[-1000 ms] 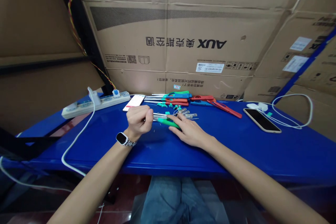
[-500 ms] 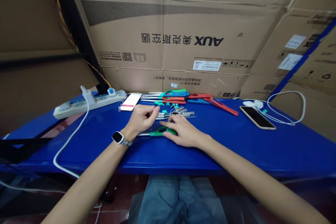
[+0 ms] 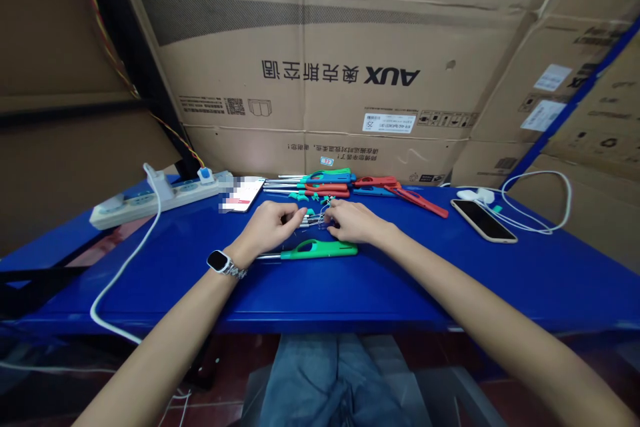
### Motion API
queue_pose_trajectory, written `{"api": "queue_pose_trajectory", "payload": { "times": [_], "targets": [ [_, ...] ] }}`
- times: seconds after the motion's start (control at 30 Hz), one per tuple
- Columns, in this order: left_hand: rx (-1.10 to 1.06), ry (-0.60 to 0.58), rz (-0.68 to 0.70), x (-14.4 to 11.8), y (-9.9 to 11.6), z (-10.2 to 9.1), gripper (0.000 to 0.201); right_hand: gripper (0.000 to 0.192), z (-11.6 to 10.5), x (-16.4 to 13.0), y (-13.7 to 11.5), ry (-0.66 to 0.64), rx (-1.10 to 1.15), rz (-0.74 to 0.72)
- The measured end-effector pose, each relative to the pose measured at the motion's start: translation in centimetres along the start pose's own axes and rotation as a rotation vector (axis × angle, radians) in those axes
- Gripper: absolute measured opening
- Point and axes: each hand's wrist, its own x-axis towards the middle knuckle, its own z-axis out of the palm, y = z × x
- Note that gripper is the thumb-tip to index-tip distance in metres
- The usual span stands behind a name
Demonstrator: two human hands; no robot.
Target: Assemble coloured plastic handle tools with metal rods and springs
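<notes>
Now, apparently handling small parts (image 3: 314, 220)!
Left hand (image 3: 273, 223) half-curled, right hand (image 3: 353, 221) bunched over them, holds unclear; any pick from this tangle likely needs careful fingertips.

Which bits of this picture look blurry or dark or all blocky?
Head view: the long green plastic handle with its metal rod is fairly clear; head view: square blocks hide the left part of the white-screened phone; head view: the blue denim trousers look soft; head view: the dark red tiled floor under the shiny blue table is dim.
</notes>
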Motion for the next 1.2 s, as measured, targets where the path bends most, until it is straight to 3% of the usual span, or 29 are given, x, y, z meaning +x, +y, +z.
{"api": "queue_pose_trajectory", "payload": {
  "times": [0.1,0.2,0.3,0.4,0.53,0.77,0.93,1.2],
  "targets": [
    [-0.007,0.005,-0.024,0.1,-0.2,0.1,0.047,0.011,-0.2,0.3,0.0,0.034,0.076,-0.016],
    [-0.048,0.004,-0.049,0.2,-0.3,0.4,0.038,0.008,-0.7,0.5,-0.1,0.152,0.268,-0.027],
    [-0.118,0.006,-0.045,0.3,-0.1,0.6,0.026,0.011,-0.9,1.2,-0.7,0.292,0.664,-0.054],
    [-0.205,-0.032,-0.055,0.3,0.5,0.7,0.025,0.027,-0.5,2.2,-1.5,0.375,1.113,-0.061],
    [-0.31,-0.112,-0.094,0.3,1.1,0.7,0.028,0.045,0.8,3.0,-2.3,0.479,1.418,-0.039],
    [-0.29,-0.131,-0.105,0.3,0.6,0.2,0.028,0.047,2.0,2.4,-2.6,0.479,1.478,0.011],
    [-0.163,-0.011,-0.115,0.4,-0.6,-0.5,0.029,0.047,3.1,2.2,-2.7,0.483,1.455,0.011],
    [-0.067,0.003,-0.111,0.3,-1.3,-0.8,0.034,0.047,3.8,2.1,-3.6,0.236,1.563,-0.037]
  ]
}}
